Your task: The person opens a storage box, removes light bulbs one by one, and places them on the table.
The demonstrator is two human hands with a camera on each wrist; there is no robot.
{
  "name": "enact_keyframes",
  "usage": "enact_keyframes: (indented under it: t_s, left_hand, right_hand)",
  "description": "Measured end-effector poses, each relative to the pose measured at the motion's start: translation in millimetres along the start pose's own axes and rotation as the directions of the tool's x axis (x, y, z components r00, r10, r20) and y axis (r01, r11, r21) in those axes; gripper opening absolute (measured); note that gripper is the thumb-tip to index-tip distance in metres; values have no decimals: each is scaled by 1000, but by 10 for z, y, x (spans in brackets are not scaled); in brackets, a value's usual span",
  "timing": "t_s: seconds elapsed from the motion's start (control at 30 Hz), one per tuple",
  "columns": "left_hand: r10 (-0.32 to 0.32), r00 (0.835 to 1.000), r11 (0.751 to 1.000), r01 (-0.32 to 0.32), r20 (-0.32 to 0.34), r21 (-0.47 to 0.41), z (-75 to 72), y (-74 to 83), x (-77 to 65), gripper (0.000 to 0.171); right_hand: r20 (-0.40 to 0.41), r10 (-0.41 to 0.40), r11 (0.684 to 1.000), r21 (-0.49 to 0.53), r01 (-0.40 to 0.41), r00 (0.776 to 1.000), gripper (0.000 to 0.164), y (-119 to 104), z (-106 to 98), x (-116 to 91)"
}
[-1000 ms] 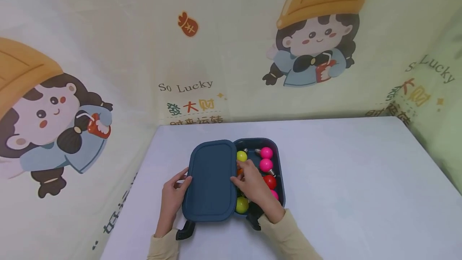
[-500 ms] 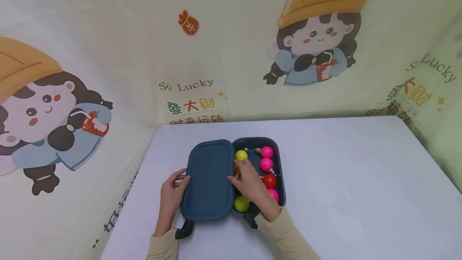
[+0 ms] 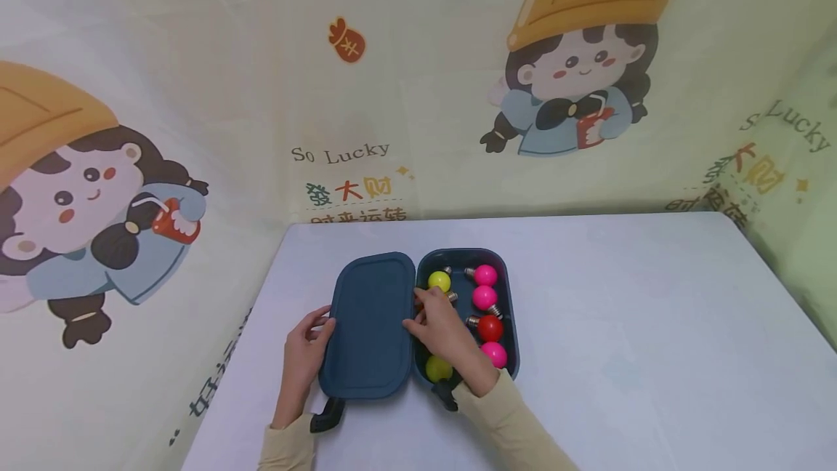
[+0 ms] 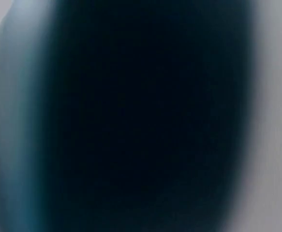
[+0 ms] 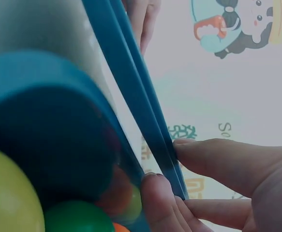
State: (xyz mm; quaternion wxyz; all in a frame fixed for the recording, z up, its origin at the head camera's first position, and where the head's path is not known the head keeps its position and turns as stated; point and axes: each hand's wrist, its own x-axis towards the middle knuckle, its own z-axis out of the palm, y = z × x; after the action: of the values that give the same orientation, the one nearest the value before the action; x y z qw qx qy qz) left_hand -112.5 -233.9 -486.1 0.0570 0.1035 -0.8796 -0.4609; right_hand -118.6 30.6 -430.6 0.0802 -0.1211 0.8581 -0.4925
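Observation:
A dark blue lid (image 3: 368, 325) is held level between both hands, left of an uncovered dark blue box (image 3: 463, 260). My left hand (image 3: 304, 347) grips its left edge. On the opposite edge, my right hand (image 3: 446, 329) pinches the rim between thumb and fingers, partly over the box. The right wrist view has the lid (image 5: 136, 87) tilted beside the box wall (image 5: 58, 79), with a narrow gap between. Inside lie small coloured bulbs with metal screw bases, among them a pink bulb (image 3: 485, 275), a red bulb (image 3: 490, 328) and a yellow bulb (image 3: 439, 281).
A white table (image 3: 641, 325) stretches out to the right of the box. Behind it hangs a cream printed cloth (image 3: 445, 78). Black wrist straps sit by both sleeves. A dark blurred shape (image 4: 145, 116) fills most of the left wrist view.
Both hands have carried the lid to the left. Its right edge now stands slightly off the box's left rim, and more of the bulbs show.

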Motion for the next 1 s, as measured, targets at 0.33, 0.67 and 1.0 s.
enact_keyframes:
  t_s: [0.33, 0.67, 1.0]
  left_hand:
    - [-6, 1000, 1000, 6, -2, -6, -63, -58, 8, 40]
    - [-17, 1000, 1000, 17, 7, 2, -123, -131, 38, 39]
    - [-35, 998, 999, 35, 52, 13, -173, -186, 73, 43]
  right_hand:
    - [22, 14, 1000, -26, -13, 1000, 61, -121, 66, 22]
    - [42, 44, 997, -66, -41, 998, 59, -163, 167, 66]
    - [29, -3, 988, -153, 8, 1000, 47, -209, 278, 118]
